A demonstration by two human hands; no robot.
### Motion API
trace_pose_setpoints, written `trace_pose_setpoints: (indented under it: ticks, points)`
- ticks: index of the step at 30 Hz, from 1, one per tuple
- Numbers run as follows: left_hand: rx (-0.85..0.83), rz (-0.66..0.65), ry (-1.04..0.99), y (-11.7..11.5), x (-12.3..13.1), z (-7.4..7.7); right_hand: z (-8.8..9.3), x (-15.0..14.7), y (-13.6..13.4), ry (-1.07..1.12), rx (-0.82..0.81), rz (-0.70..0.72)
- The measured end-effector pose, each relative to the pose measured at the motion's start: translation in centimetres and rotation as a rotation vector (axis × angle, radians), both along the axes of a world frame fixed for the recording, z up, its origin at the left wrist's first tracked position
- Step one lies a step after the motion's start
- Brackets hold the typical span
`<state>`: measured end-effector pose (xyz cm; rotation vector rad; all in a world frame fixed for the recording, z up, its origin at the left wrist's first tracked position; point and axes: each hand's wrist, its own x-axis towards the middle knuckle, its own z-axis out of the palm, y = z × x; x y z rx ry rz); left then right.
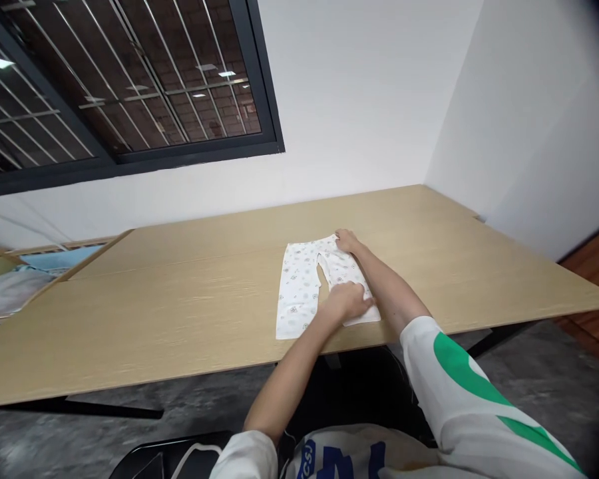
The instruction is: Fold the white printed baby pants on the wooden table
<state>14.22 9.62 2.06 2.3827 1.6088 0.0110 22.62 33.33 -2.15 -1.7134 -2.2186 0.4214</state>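
A small pair of white baby trousers (299, 286) with a faint printed pattern lies flat on a light wooden table (180, 299), waistband away from me, legs toward me. My left hand (348, 299) rests on the lower part of the right leg, fingers closed round the cloth near the hem. My right hand (347, 241) reaches farther out and touches the right corner of the waistband, fingers curled on the fabric.
The table runs wide to both sides, up against a white wall under a dark-framed window (120, 86). A second table surface with pale cloth on it (10, 289) sits at the far left. A dark chair (170, 456) is below me.
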Motion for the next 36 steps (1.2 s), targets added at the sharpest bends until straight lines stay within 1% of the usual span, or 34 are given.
trace_pose_setpoints:
  ticks: [2, 4, 7, 10, 14, 18, 22, 24, 26, 30, 33, 36]
  points:
    - [0.002, -0.05, -0.026, -1.9, 1.3, -0.7, 0.0, -0.1, 0.1, 0.055, -0.017, -0.053]
    - [0.017, -0.062, -0.037, -3.1, 2.0, -1.3, -0.1, -0.3, 0.0, 0.112, -0.046, -0.088]
    - [0.04, -0.054, -0.051, -3.8, 2.5, -1.8, -0.2, -0.3, -0.3, 0.205, -0.083, -0.125]
    - [0.057, -0.042, -0.067, -4.2, 2.5, -1.9, 0.0, -0.4, -0.5, 0.301, -0.107, -0.157]
    - [0.084, 0.041, -0.164, -5.0, 1.5, -1.5, 1.2, -1.1, -0.3, 0.413, -0.125, -0.19]
    - [0.118, 0.152, -0.278, -6.6, -1.3, -1.0, 3.1, -2.9, 0.0, 0.49, -0.111, -0.194]
    - [0.193, 0.342, -0.492, -9.1, -5.4, -1.3, 4.6, -5.9, -0.2, 0.526, -0.089, -0.169]
    - [0.236, 0.431, -0.517, -10.3, -7.5, -1.5, 4.9, -7.8, -0.5, 0.534, -0.081, -0.154]
    - [0.275, 0.522, -0.486, -11.3, -9.5, -1.8, 4.8, -9.8, -0.9, 0.54, -0.074, -0.137]
    - [0.304, 0.658, -0.333, -12.6, -12.8, -2.5, 4.0, -13.5, -2.1, 0.54, -0.07, -0.103]
    - [0.306, 0.697, -0.238, -13.2, -14.4, -3.1, 3.3, -15.4, -2.7, 0.526, -0.073, -0.079]
    - [0.321, 0.707, -0.192, -13.5, -15.2, -3.8, 2.7, -16.6, -3.2, 0.507, -0.084, -0.058]
